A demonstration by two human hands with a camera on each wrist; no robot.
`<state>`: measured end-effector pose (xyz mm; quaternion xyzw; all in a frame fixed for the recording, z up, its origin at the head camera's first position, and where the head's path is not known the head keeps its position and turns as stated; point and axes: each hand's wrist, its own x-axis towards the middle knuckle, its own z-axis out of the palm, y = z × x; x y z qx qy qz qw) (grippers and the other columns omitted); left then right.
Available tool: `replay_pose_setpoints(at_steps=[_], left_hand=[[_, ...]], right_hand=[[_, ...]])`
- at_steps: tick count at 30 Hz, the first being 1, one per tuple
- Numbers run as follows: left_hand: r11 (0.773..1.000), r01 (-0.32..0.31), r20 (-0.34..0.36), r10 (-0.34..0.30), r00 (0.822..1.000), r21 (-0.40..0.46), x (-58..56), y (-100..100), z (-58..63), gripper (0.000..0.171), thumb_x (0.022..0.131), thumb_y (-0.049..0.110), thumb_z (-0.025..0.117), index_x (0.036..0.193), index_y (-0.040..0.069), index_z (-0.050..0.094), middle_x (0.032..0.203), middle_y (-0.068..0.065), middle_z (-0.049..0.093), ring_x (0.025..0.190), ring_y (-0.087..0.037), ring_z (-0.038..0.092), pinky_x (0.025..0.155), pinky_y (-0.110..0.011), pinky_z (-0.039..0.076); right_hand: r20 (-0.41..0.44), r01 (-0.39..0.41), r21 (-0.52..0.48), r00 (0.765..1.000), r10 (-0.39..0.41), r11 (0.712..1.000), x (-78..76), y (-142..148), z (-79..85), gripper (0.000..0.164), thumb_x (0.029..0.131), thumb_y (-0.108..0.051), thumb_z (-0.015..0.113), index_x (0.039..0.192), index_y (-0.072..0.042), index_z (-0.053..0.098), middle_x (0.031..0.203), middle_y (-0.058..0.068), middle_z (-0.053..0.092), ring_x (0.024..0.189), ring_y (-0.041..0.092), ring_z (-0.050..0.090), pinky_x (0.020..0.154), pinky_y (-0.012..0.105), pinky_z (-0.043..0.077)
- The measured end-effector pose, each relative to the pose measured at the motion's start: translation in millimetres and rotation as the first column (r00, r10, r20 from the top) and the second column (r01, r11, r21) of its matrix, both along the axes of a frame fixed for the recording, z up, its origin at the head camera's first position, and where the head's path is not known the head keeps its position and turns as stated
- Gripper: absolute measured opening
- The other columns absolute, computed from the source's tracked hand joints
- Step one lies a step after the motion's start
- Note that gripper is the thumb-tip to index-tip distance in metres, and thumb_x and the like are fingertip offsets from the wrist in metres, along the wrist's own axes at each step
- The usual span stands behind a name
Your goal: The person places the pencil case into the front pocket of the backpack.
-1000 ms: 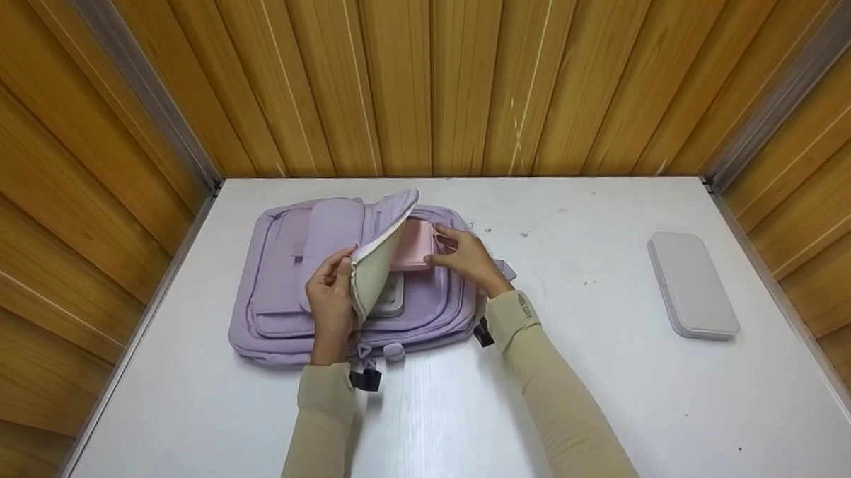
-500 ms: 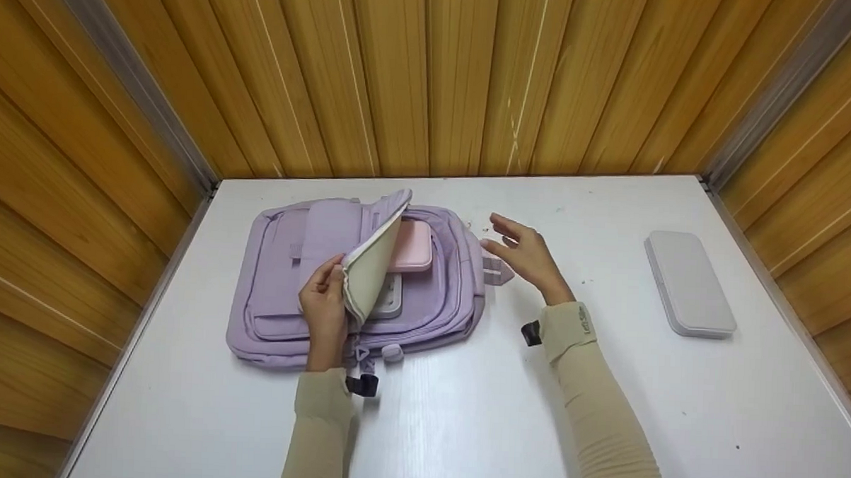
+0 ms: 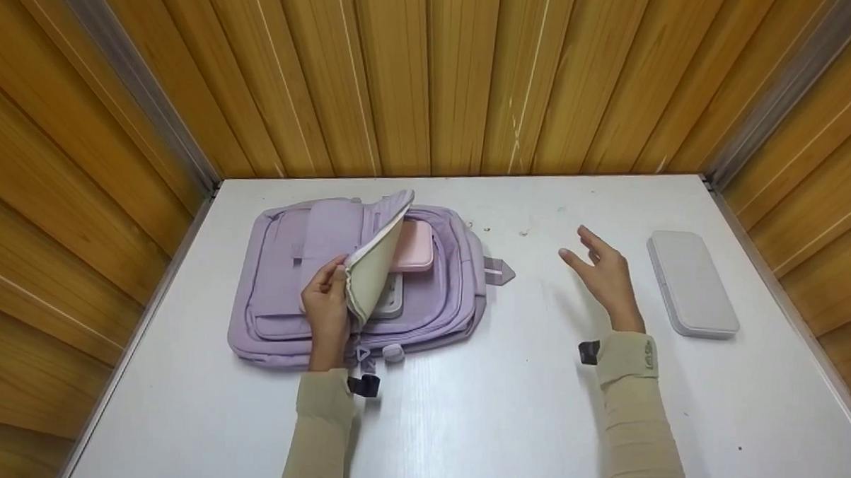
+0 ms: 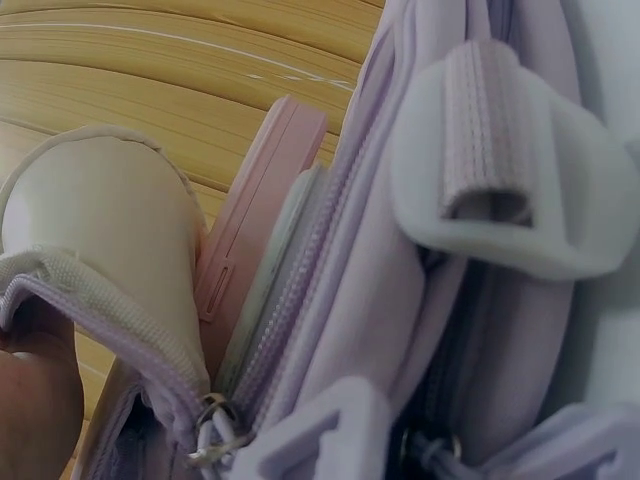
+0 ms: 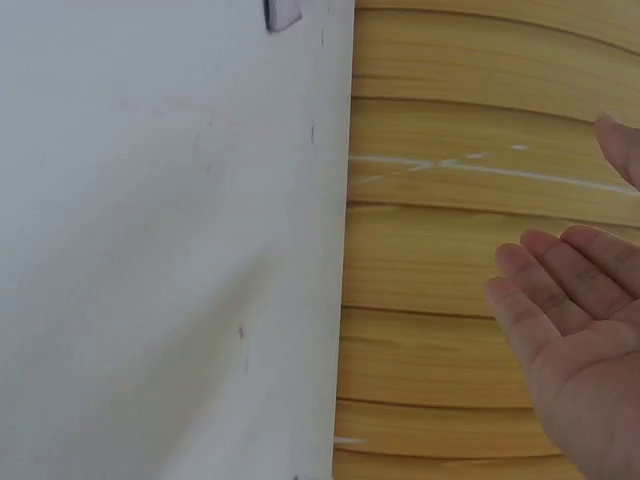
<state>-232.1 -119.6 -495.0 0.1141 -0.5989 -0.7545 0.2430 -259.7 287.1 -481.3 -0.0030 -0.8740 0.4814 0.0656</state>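
Observation:
A lilac backpack (image 3: 275, 276) lies flat on the white table, its front pocket unzipped. My left hand (image 3: 326, 303) pinches the edge of the pocket flap (image 3: 373, 276) and holds it raised, showing the cream lining. Inside the pocket sit a pink case (image 3: 414, 247) and, partly under it, a whitish flat item (image 3: 393, 300); the flap hides part of both. In the left wrist view the pink case (image 4: 262, 200) stands out past the zipper. My right hand (image 3: 605, 277) is in the air right of the backpack, fingers apart and holding nothing. Nearest to it is a light grey case (image 3: 693, 284).
A patterned strap tab (image 3: 499, 271) sticks out from the backpack's right end. Zipper pulls and a round lilac charm (image 3: 393, 352) hang at its near side. Wood-patterned walls (image 3: 459, 84) enclose the table at the back and both sides.
My right hand has let go of the pink case in the pocket and moved right, towards the light grey case. The left hand still holds the flap up.

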Motion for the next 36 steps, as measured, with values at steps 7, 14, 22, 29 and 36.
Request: replay_pose_setpoints(at_steps=[7, 14, 22, 29, 36], left_hand=[[1.000, 0.018, -0.023, -0.019, 1.000, -0.022, 1.7, 2, 0.8, 0.023, 0.093, 0.007, 0.062, 0.109, -0.009, 0.066, 0.080, 0.007, 0.069, 0.067, -0.003, 0.057, 0.061, -0.017, 0.049], [1.000, 0.024, -0.029, -0.024, 0.999, 0.014, 1.4, 4, -1.2, 0.020, 0.092, 0.001, 0.061, 0.108, -0.010, 0.066, 0.085, 0.005, 0.071, 0.071, -0.004, 0.061, 0.065, -0.017, 0.052], [0.999, 0.030, -0.044, -0.029, 0.999, 0.021, 1.2, 4, -0.9, 0.022, 0.092, 0.001, 0.061, 0.109, -0.013, 0.064, 0.084, 0.005, 0.070, 0.071, -0.003, 0.061, 0.066, -0.016, 0.052], [0.999, 0.038, -0.049, -0.037, 0.998, 0.022, 1.5, 3, -2.5, 0.022, 0.092, 0.000, 0.061, 0.110, -0.013, 0.064, 0.088, 0.006, 0.071, 0.076, -0.003, 0.063, 0.070, -0.017, 0.053], [0.999, 0.034, -0.016, -0.034, 0.999, -0.001, 1.3, 3, -2.0, 0.021, 0.092, 0.002, 0.061, 0.109, -0.010, 0.066, 0.086, 0.007, 0.070, 0.073, -0.003, 0.060, 0.067, -0.016, 0.051]], right_hand=[[-0.013, 0.131, 0.048, 0.991, -0.130, 0.990, 19.8, 34, -9.3, 0.080, 0.091, -0.043, 0.064, 0.149, -0.003, 0.027, 0.154, 0.022, 0.028, 0.143, 0.041, 0.025, 0.116, 0.051, 0.025], [-0.010, 0.212, 0.073, 0.977, -0.212, 0.974, 35.7, 59, -13.3, 0.082, 0.092, -0.040, 0.063, 0.150, 0.000, 0.021, 0.156, 0.024, 0.020, 0.145, 0.041, 0.016, 0.119, 0.052, 0.015], [0.006, 0.250, 0.090, 0.968, -0.252, 0.964, 48.9, 83, -20.0, 0.086, 0.093, -0.040, 0.062, 0.151, 0.001, 0.015, 0.157, 0.025, 0.012, 0.145, 0.043, 0.010, 0.120, 0.052, 0.011], [0.033, 0.267, 0.155, 0.961, -0.275, 0.951, 58.2, 102, -23.3, 0.090, 0.092, -0.038, 0.064, 0.152, 0.002, 0.009, 0.157, 0.028, 0.005, 0.143, 0.049, 0.004, 0.116, 0.061, 0.008], [0.119, 0.256, 0.211, 0.951, -0.285, 0.943, 65.3, 122, -25.9, 0.095, 0.092, -0.043, 0.060, 0.152, 0.000, 0.000, 0.157, 0.027, -0.005, 0.141, 0.054, -0.003, 0.112, 0.068, 0.007]])
